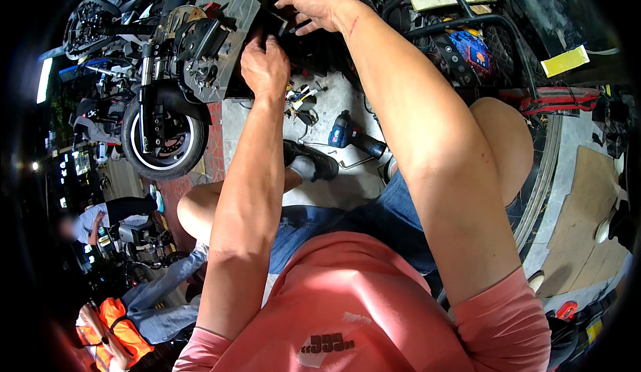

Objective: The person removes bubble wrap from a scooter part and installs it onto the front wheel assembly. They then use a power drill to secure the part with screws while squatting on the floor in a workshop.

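Note:
My left hand [265, 65] reaches up to a dark part [268, 24] beside a grey plastic motorbike panel [235, 18]. Its thumb and a finger point into the dark gap there, where the fingertips are hidden. From the other side, my right hand [314, 8] comes to the same dark part with its fingers stretched and apart, and nothing shows in them. A stripped motorbike front end, with a wheel [167, 165] and fork, stands to the left of my left hand.
On the pale floor between my legs lie a blue cordless power tool [357, 136] and several small hand tools [302, 96]. A black tubular frame [461, 22] stands at upper right, with cardboard [581, 212] below it. People are at lower left, one wearing an orange vest [113, 318].

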A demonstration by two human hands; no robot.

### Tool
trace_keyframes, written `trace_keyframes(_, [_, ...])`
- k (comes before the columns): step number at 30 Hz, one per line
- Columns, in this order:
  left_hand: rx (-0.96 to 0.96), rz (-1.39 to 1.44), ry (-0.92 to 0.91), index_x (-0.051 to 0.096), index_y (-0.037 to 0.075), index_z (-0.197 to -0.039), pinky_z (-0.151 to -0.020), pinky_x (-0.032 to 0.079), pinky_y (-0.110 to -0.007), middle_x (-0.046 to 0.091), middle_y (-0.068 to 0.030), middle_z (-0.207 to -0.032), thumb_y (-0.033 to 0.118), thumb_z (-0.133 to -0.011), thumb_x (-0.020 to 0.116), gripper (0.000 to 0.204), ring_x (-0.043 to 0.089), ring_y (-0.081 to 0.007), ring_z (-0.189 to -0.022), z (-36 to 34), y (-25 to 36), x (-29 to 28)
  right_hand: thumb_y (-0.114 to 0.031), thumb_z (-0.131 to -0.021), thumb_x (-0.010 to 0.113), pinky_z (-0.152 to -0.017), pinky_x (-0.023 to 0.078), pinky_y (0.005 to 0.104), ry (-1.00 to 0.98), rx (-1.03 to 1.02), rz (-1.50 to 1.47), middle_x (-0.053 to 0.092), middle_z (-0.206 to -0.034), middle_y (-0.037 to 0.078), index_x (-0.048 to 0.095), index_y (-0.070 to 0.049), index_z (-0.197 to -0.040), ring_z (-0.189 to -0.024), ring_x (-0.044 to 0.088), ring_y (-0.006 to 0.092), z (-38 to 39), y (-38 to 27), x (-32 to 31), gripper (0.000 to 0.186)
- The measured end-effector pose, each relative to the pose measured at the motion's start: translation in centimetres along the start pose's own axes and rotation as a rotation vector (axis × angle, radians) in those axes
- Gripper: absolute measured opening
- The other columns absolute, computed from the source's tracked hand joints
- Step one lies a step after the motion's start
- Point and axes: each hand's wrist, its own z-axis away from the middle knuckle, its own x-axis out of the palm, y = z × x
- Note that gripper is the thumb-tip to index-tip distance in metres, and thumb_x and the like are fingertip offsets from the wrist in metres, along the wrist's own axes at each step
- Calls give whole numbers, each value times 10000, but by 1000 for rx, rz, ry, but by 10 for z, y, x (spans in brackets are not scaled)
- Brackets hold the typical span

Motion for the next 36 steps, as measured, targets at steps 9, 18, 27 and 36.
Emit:
trace_keyframes(9, [32,-28,15,657,10,-1306,-1042,461,-416,669,-220,-1294,247,-963,610,420,629,-389,-1199,-3,-5,3,-233,-950,657,-874,533,405,63,-3,33,672,-1135,42,721,-75,-1146,-992,604,195,-4,0,7,259])
trace_keyframes(18, [-115,96,75,690,66,-1293,-1035,462,-390,708,-196,-1240,248,-936,588,413,653,-349,-1167,-11,-2,10,-162,-909,653,-810,523,401,210,14,141,710,-1055,47,767,-74,-992,-975,629,206,-51,19,15,167])
trace_keyframes(27, [-354,-100,71,713,78,-1217,-1052,455,-464,666,-276,-1256,355,-900,559,448,601,-447,-1225,-18,11,13,-167,-805,650,-645,495,403,218,-50,121,624,-821,119,660,96,-850,-770,538,181,-75,36,10,267])
trace_keyframes(36, [-548,-231,-46,748,7,-1118,-970,531,-462,714,-218,-1198,354,-923,522,458,683,-400,-1125,-34,27,19,-280,-886,692,-785,539,414,184,36,87,730,-1018,115,756,-21,-1033,-979,668,243,-65,27,21,304])
